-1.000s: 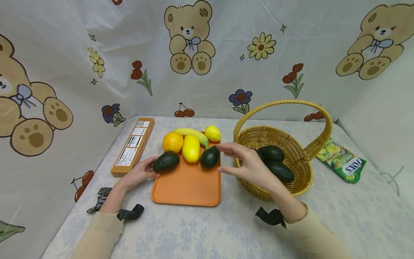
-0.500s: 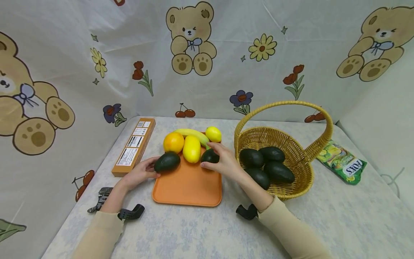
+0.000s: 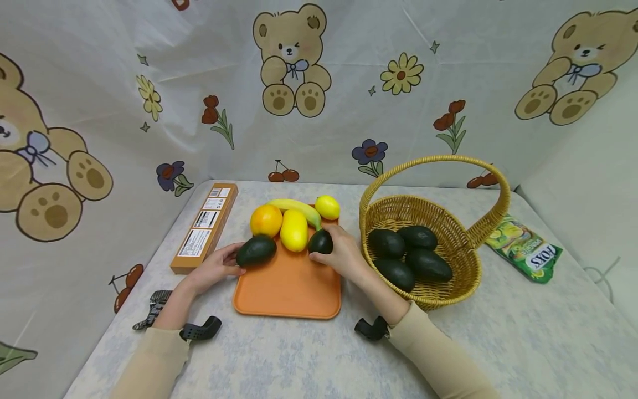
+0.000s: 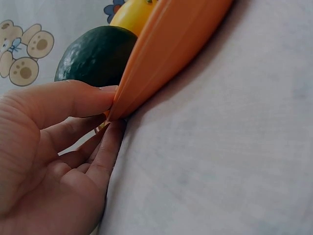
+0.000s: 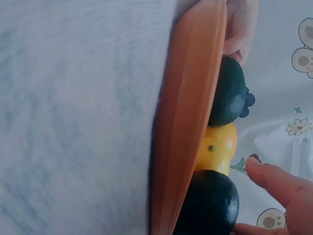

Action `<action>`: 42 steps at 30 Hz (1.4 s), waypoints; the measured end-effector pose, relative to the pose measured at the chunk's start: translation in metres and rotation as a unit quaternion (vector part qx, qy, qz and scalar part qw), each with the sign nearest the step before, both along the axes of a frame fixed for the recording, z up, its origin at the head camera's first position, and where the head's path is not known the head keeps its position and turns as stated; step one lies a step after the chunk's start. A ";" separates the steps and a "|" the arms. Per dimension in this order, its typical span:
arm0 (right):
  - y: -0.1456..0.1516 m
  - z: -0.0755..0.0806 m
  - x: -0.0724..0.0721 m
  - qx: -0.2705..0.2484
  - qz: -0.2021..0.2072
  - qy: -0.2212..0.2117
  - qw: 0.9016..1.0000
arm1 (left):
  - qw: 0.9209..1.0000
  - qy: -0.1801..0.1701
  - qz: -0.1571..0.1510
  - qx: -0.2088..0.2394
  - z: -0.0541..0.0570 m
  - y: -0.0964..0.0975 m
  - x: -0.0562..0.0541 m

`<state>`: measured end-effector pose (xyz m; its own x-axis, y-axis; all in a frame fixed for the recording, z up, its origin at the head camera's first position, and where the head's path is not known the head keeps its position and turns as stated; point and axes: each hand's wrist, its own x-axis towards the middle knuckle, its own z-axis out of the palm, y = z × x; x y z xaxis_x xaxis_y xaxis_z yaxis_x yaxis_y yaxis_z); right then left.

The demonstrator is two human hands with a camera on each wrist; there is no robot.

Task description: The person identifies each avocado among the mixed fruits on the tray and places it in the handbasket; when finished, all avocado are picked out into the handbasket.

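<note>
The left hand stays clamped on the left rim of the orange tray, beside the left avocado; the right hand, a second ago over the gap between tray and basket, has moved left to the right avocado, its thumb and fingers apart around the fruit, the thumb clear of it; both avocados lie on the tray, near the orange, yellow fruit, banana and lemon; in the wicker basket, four avocados now show past the shifted arm.
</note>
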<state>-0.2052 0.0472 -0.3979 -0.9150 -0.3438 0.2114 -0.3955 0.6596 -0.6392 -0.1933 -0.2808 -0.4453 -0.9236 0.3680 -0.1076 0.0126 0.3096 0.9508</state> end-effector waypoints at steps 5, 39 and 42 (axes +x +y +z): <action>-0.002 -0.007 0.000 0.010 0.012 -0.006 1.000 | 1.000 0.001 0.000 -0.002 -0.001 -0.001 0.000; -0.005 0.006 0.013 -0.055 0.049 -0.012 0.997 | 1.000 -0.002 -0.002 0.000 -0.001 0.000 0.001; -0.001 0.019 0.020 -0.122 0.067 -0.027 0.990 | 1.000 -0.002 -0.003 -0.002 0.000 0.000 0.000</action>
